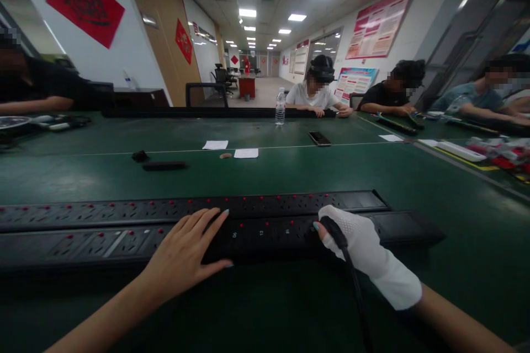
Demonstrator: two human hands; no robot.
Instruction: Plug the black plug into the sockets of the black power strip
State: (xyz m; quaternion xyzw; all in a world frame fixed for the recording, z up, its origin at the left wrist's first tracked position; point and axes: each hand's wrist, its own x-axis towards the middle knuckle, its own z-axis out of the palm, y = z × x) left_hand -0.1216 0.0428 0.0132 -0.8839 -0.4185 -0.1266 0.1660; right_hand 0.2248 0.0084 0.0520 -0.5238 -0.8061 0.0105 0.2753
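Observation:
Two long black power strips lie side by side across the green table, dotted with red lights. Bare and with fingers spread, my left hand [188, 248] rests across the near power strip [275, 237]; its fingertips reach the gap beside the far power strip [252, 207]. My right hand [358, 242], in a white glove with the thumb tip showing, is closed around a black power plug [334, 230]. That hand is at the near strip's right part, so whether the prongs are in a socket is hidden. From the plug a black cord [359, 298] runs down toward me.
Beyond the strips lie a small black bar [164, 165], paper slips [246, 153] and a phone [319, 138]. A water bottle [280, 106] stands near another long black strip [186, 113]. Other people sit around the table, one opposite [314, 88]. Red and white items [497, 154] lie at right.

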